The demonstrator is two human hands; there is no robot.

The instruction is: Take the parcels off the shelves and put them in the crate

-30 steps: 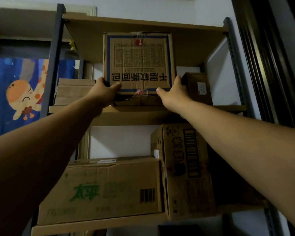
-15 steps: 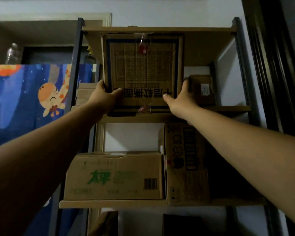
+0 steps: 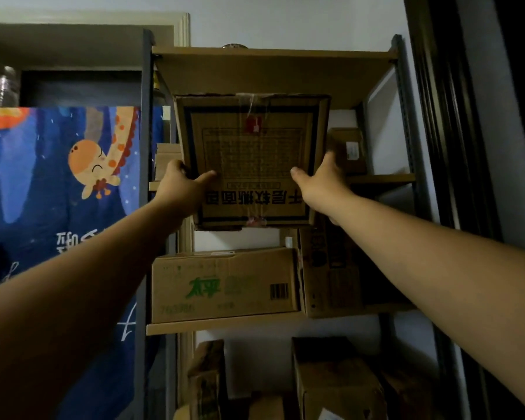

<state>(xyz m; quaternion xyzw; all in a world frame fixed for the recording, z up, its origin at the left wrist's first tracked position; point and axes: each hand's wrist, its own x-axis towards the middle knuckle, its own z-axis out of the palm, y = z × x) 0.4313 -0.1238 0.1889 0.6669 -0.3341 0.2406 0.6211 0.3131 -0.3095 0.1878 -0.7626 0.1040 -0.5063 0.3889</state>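
Overhead, the blue-bordered cardboard box [image 3: 255, 159] hangs tilted just below the shelving rack's top board [image 3: 270, 56]. The left hand [image 3: 184, 189] and right hand [image 3: 322, 183] clasp its side edges, thumbs across its printed face.

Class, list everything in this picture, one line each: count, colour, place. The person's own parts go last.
shelf unit: one, dark posts, tan boards, centre
blue-bordered box: one, brown, held in front of the upper shelf
small labelled box: one, brown, upper shelf, right
flat boxes: count unclear, brown, upper shelf, left
green-print box: one, brown, middle shelf, left
upright box: one, brown, middle shelf, right of the green-print box
lower boxes: at least three, brown, below the middle shelf
giraffe cloth: one, blue with orange, left of the shelves
bottle: one, clear, top left
left hand: one, gripping the held box's left edge
right hand: one, gripping its right edge
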